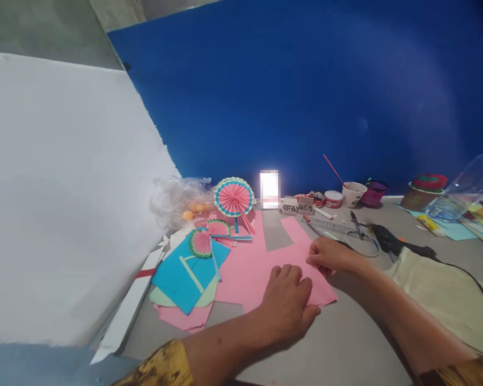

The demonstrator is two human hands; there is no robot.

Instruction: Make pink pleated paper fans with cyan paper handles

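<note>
A large pink paper sheet (257, 268) lies flat on the grey table (346, 343). My left hand (287, 300) rests on its near right corner, fingers curled and pressing the paper down. At the sheet's right edge, my right hand (330, 256) pinches the paper with closed fingers. Left of the sheet lie blue and pale green papers (181, 276) with small pleated pink fans (209, 238) on them. A larger round pink and blue fan (234, 197) stands behind.
A white board (64, 203) leans at left and a blue board (306, 96) at the back. Scissors (360, 236), a ruler (330, 224), a black glue gun (394, 244), staple boxes (298, 206), cups (353, 194) and a cloth (446, 289) crowd the right side.
</note>
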